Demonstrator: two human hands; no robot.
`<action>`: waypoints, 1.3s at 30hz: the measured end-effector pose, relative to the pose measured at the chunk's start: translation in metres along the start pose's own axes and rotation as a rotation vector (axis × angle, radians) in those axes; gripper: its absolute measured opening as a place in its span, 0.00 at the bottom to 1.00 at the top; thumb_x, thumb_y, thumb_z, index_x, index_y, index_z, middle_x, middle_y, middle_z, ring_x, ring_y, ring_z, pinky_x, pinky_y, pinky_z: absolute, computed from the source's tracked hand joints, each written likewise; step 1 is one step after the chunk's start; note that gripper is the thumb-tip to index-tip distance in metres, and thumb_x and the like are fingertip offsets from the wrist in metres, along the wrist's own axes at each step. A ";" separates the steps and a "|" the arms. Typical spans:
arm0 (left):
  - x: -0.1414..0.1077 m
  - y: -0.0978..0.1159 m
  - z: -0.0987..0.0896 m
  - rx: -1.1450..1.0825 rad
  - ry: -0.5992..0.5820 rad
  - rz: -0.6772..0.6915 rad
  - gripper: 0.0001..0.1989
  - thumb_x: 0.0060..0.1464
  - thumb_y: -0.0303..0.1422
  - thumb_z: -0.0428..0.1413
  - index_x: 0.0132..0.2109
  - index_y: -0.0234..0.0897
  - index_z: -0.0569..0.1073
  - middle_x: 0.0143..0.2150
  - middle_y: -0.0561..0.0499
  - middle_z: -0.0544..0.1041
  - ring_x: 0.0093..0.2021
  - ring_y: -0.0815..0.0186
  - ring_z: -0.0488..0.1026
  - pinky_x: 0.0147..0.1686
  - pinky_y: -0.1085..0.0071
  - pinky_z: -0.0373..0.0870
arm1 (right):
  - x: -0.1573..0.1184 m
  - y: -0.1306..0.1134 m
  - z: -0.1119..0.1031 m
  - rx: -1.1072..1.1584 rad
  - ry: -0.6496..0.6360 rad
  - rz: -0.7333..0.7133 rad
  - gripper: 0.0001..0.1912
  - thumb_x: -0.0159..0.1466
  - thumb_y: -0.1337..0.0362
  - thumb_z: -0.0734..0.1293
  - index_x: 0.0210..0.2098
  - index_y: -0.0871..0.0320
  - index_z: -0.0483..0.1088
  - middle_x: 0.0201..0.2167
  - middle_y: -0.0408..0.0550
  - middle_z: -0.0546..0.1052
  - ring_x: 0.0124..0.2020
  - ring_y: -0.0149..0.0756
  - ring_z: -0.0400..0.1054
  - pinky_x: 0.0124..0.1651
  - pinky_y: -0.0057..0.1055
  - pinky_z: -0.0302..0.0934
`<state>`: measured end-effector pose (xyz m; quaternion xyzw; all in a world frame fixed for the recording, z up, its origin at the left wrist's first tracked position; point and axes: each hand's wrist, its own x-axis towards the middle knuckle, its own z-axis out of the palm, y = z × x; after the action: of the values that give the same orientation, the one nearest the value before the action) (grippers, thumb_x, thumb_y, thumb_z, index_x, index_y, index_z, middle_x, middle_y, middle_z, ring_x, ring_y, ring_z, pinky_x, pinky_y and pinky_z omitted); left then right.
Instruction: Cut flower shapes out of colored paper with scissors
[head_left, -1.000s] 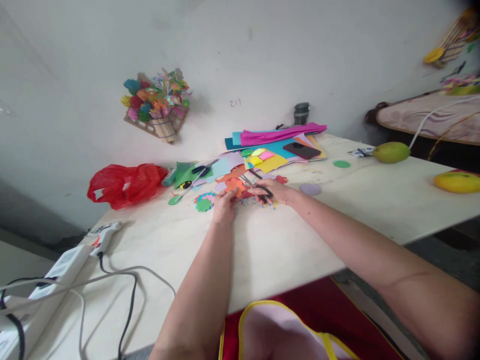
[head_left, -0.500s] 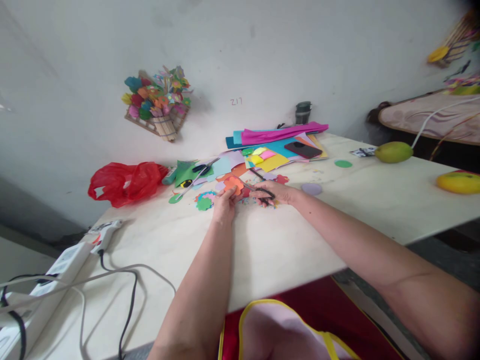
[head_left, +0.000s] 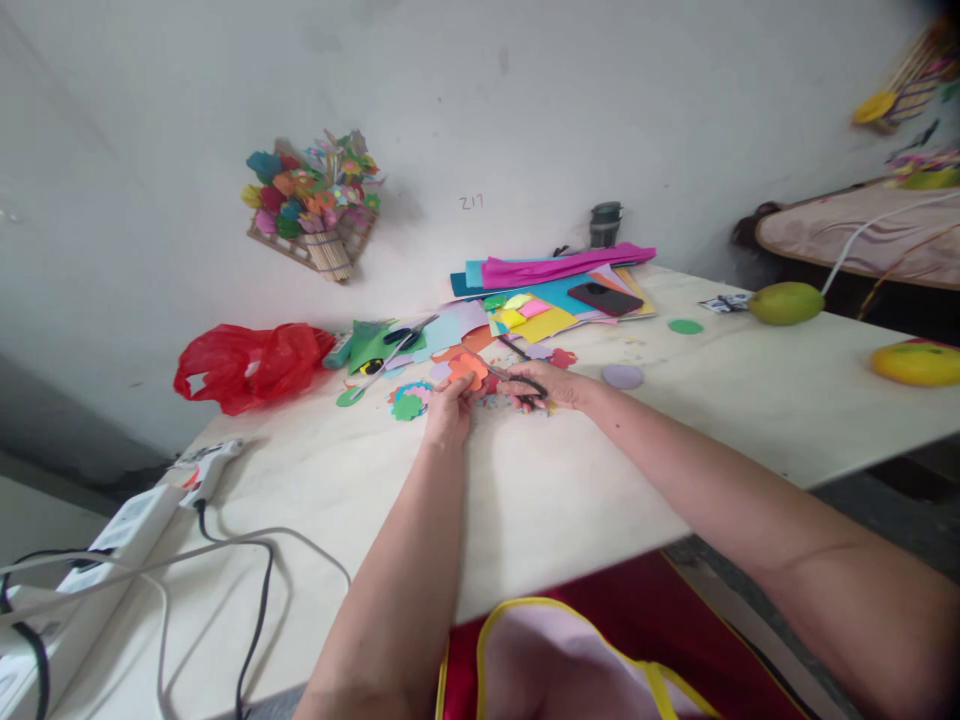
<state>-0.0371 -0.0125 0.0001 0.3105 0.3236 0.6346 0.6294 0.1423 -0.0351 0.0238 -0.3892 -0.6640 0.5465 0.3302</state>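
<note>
My left hand [head_left: 451, 402] is closed on an orange paper flower [head_left: 466, 370] with a scalloped edge. Black-handled scissors [head_left: 534, 385] are in my right hand [head_left: 551, 384], its fingers wrapped around the handles. The blades reach left to the flower's edge; whether they touch it I cannot tell. Scalloped paper cutouts [head_left: 408, 404], green on top, lie left of my left hand. Small paper scraps are scattered beneath both hands. Beyond the right hand is a red paper cutout [head_left: 562, 357]. To its right lies a lilac paper circle [head_left: 622, 376].
Coloured sheets [head_left: 559, 290] and a phone [head_left: 606, 298] lie at the back. A red plastic bag [head_left: 251, 365] and a second pair of scissors [head_left: 403, 338] are left. A glue gun [head_left: 211, 470], power strip [head_left: 112, 560] and cables occupy the near left. Two mangoes [head_left: 786, 303] lie right.
</note>
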 end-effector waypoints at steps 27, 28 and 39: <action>0.001 -0.001 0.000 -0.015 -0.001 0.015 0.06 0.39 0.21 0.63 0.26 0.32 0.74 0.25 0.50 0.78 0.25 0.68 0.76 0.28 0.73 0.78 | 0.001 0.002 0.000 -0.075 0.010 -0.013 0.22 0.54 0.48 0.73 0.27 0.59 0.63 0.17 0.38 0.67 0.14 0.22 0.58 0.13 0.21 0.43; 0.000 -0.001 0.000 -0.017 0.000 0.017 0.06 0.39 0.21 0.63 0.26 0.32 0.74 0.25 0.50 0.78 0.25 0.68 0.76 0.29 0.73 0.78 | 0.001 0.002 0.000 -0.077 0.010 -0.011 0.22 0.54 0.49 0.73 0.27 0.59 0.63 0.17 0.37 0.67 0.14 0.22 0.58 0.13 0.21 0.42; 0.001 0.001 -0.003 -0.016 -0.012 0.009 0.06 0.38 0.22 0.64 0.27 0.32 0.75 0.26 0.49 0.79 0.26 0.65 0.77 0.32 0.69 0.78 | -0.001 -0.002 0.000 -0.050 0.017 0.032 0.20 0.52 0.53 0.75 0.27 0.60 0.65 0.15 0.37 0.67 0.13 0.22 0.57 0.13 0.20 0.42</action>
<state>-0.0396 -0.0112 -0.0010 0.3108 0.3133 0.6382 0.6308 0.1422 -0.0363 0.0254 -0.4125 -0.6685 0.5315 0.3170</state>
